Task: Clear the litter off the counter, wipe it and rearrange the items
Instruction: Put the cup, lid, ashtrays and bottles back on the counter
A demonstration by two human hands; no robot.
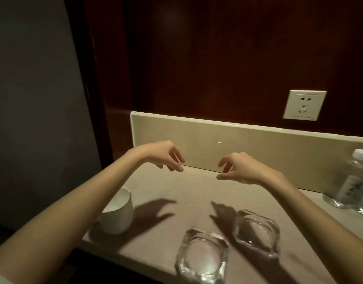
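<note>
No legible text anywhere. The water bottle (352, 181) at the right edge has a label with dark marks, too blurred to read. The wall socket (304, 105) faceplate shows no readable marking.

My left hand (166, 155) and right hand (238, 168) hang loosely curled and empty over the beige counter (188, 189), with a white cup (119, 214) under my left forearm, two glass ashtrays (203, 255) near me and water bottles (352, 181) at far right.
</note>
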